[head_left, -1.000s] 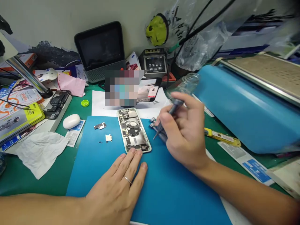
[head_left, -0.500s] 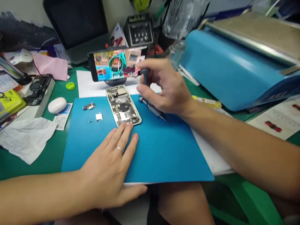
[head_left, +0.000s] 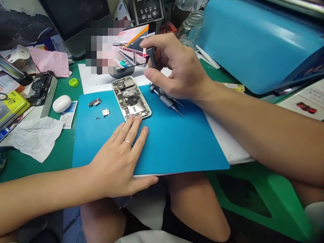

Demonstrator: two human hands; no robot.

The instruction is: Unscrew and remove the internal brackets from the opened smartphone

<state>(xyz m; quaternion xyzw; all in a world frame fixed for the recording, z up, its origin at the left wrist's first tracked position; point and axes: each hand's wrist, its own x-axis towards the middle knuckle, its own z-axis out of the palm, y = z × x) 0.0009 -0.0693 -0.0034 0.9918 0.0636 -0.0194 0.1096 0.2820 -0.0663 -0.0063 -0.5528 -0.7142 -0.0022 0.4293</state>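
An opened phone (head_left: 131, 98) lies on a blue mat (head_left: 177, 145), its inner parts showing. My left hand (head_left: 120, 155) rests flat on the mat, fingers spread, fingertips at the phone's lower edge. Above and right of the phone, my right hand (head_left: 174, 67) grips a dark screwdriver (head_left: 151, 55) by its upper end; its lower part is hidden by the fingers. More screwdrivers (head_left: 165, 100) lie on the mat just below that hand. Left of the phone are a small metal part (head_left: 94, 102), a square plate (head_left: 105, 112) and tiny bits.
A propped-up phone (head_left: 134, 45) with a lit screen stands behind the mat, near a glass jar (head_left: 191, 28). A blue machine (head_left: 248, 44) fills the back right. At left are a white oval case (head_left: 62, 103), crumpled tissue (head_left: 37, 135) and another opened phone (head_left: 40, 88).
The view has tilted down, so things sit higher in the picture. The lit screen shows a different image. Both hands keep about the same places over the mat.
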